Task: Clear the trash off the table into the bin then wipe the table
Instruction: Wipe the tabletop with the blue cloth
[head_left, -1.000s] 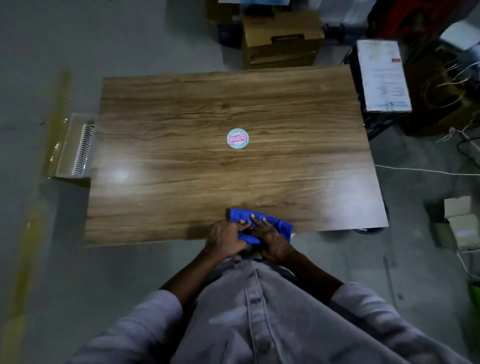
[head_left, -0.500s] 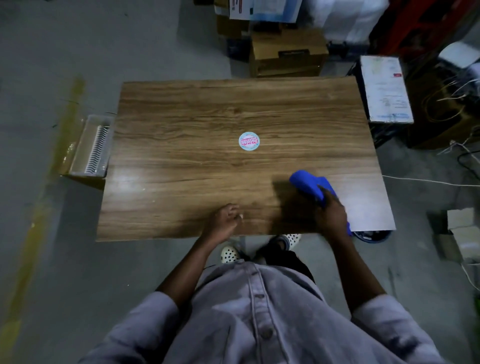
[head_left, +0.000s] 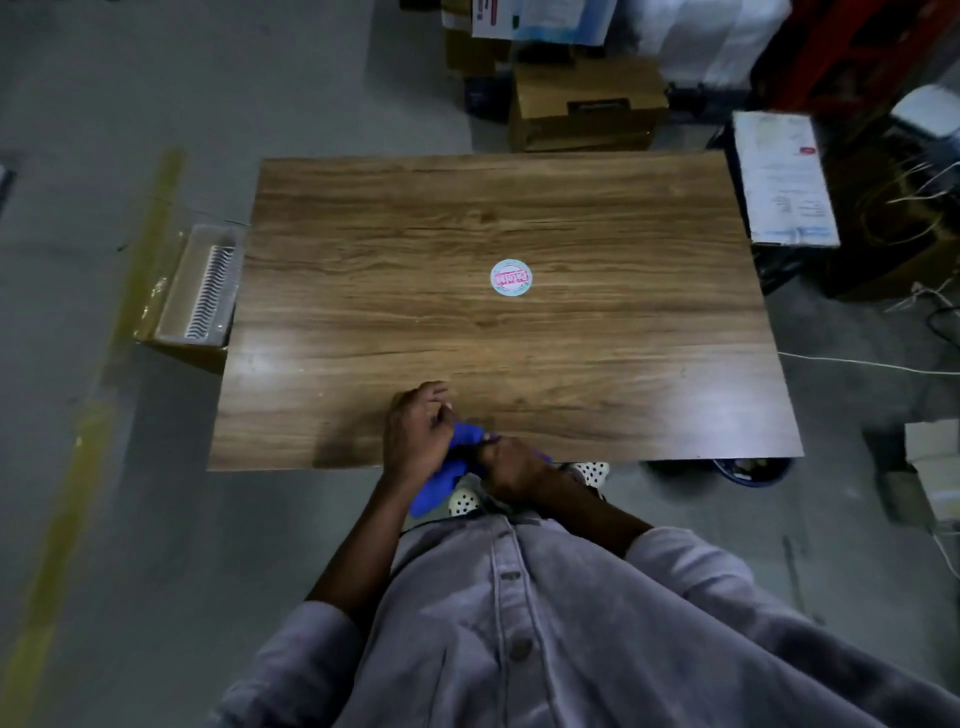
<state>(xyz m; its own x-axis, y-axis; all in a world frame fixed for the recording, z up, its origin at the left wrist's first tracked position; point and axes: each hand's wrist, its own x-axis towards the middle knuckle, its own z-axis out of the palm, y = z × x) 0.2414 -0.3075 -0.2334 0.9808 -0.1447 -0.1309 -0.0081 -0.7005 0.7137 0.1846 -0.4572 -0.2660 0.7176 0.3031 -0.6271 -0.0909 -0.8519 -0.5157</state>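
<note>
Your right hand (head_left: 511, 467) has swept the blue cloth (head_left: 441, 486) back left to the near edge of the table (head_left: 519, 364), where your left hand (head_left: 415, 441) grasps it too.

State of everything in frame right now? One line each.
blue cloth, bunched, held at the table's near edge, partly hanging off it.
left hand, grips the cloth.
right hand, grips the cloth.
table, no trash visible on it.
round sticker, flat, mid-table.
bin, on floor under near right corner, mostly hidden.
</note>
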